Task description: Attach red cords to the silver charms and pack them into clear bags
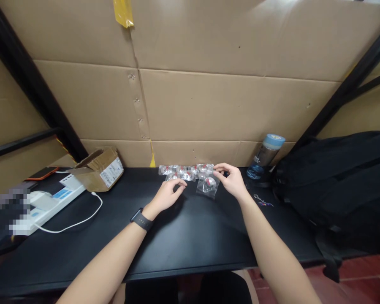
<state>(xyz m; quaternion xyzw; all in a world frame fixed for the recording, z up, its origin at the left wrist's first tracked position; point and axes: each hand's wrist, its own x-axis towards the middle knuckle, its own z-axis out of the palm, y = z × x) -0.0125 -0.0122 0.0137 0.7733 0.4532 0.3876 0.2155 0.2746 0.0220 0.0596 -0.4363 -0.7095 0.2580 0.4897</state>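
Note:
Several small clear plastic packets point(187, 175) lie close together on the black tabletop by the cardboard wall. Each has a round, silvery item inside with red marks. One packet point(208, 185) lies nearer to me than the rest, at the right end of the group. My right hand point(230, 179) has thumb and index finger pinched at this packet's upper right corner; the exact contact is partly hidden. Just in front of the left packets is my left hand point(169, 195), its fingers curved, thumb and index finger a little apart, nothing visible between them. A dark watch point(141, 219) sits on that wrist.
At left stand an opened cardboard box point(99, 172) and a white power strip point(55, 207) with a white cable point(82, 226). On the right are a blue-lidded bottle point(264, 157), a keychain point(264, 203) and a large black backpack point(342, 190). Cardboard point(224, 105) walls the back.

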